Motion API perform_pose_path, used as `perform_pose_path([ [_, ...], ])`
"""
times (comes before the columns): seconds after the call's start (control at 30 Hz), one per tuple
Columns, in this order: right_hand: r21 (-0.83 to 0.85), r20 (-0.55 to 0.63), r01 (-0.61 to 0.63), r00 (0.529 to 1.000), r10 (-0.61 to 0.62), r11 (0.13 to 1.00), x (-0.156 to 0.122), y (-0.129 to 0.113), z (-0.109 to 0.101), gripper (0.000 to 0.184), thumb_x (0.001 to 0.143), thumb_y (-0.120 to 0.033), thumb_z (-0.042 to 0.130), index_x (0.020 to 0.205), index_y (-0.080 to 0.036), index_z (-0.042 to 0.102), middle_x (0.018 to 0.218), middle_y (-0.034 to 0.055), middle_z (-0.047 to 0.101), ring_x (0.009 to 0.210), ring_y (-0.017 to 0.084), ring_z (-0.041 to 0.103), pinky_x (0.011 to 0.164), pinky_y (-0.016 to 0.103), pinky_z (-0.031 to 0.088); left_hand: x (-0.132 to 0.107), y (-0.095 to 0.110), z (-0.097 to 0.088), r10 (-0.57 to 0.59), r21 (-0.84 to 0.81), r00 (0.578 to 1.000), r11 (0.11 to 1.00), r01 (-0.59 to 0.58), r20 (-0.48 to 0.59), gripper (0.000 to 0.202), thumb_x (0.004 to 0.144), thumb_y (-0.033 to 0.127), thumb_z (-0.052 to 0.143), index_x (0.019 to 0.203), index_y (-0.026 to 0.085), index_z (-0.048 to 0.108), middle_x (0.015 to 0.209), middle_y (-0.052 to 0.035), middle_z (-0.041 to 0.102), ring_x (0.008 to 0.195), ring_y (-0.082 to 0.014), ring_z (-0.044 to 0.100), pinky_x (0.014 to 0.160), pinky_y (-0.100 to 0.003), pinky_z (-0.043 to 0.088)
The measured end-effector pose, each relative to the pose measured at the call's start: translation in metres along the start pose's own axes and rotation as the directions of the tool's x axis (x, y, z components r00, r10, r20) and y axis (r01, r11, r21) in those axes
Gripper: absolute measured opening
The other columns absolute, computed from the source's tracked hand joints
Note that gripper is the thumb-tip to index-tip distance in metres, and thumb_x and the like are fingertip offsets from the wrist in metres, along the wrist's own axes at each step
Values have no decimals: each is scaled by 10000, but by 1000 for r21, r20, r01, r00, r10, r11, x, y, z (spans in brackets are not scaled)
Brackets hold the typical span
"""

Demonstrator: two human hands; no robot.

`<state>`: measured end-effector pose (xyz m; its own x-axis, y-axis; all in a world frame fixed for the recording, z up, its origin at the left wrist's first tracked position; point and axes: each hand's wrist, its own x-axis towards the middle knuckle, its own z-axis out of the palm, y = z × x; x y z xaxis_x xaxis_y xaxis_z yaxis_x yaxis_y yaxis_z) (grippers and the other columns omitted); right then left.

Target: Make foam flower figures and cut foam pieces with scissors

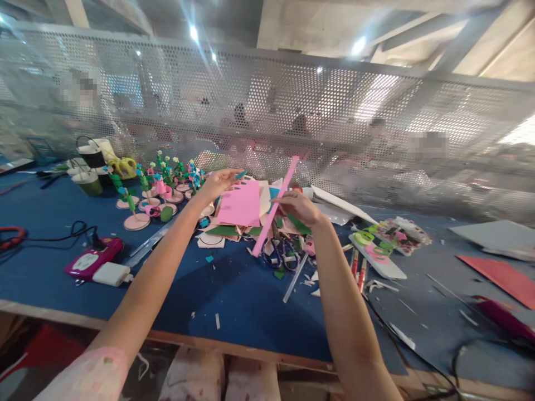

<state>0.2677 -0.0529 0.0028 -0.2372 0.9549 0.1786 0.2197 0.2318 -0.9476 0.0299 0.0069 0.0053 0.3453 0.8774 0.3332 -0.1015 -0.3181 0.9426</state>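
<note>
Your right hand [297,207] pinches a cut pink strip [276,207]; left hand [217,181], at ten o'clock, grips the pink sheet [240,205], mostly uncut.

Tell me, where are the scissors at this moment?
In the head view, the blue-handled scissors lie on the blue table, centre, just below the right hand holding the pink strip, among paper scraps.

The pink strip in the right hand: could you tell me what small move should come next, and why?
Probably bring the left hand across to the pink strip. The right hand pinches it only near its middle, leaving both ends free above the blue table, and the left holds just a small teal piece.
</note>
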Motion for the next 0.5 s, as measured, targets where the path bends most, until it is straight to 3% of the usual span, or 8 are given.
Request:
perform_pose_path([
  [0.1,-144,261,-110,955,145,983,-4,-6,13,227,622,-339,686,507,-169,588,467,-32,483,465,90,420,496,248,358,-4,3,13,29,-116,995,993,-17,98,411,768,459,696,1085,196,702,1108,-112,720,1045,-241,668,842,-339,549],
  [0.23,-288,404,-120,884,235,950,-4,-9,27,232,651,-193,599,425,-170,549,429,-24,460,448,88,397,489,247,332,-10,8,24,18,-207,962,977,41,273,486,791,545,634,1056,147,717,1034,-148,739,978,-272,695,838,-384,559],
  [0.37,-227,293,-200,919,263,953,-5,-7,27,210,646,-159,586,438,-165,560,486,-17,473,453,91,416,476,249,352,-13,15,19,-80,-155,945,979,135,317,358,825,418,647,1004,118,725,1044,-162,736,994,-283,696,893,-416,548],
  [0.5,-107,133,-176,973,189,979,-8,-4,19,136,588,-170,642,465,-153,587,640,11,543,544,108,519,500,236,427,-18,20,13,-187,-150,916,956,253,356,212,877,258,587,949,109,719,1079,-186,717,1084,-306,665,951,-470,520],
])
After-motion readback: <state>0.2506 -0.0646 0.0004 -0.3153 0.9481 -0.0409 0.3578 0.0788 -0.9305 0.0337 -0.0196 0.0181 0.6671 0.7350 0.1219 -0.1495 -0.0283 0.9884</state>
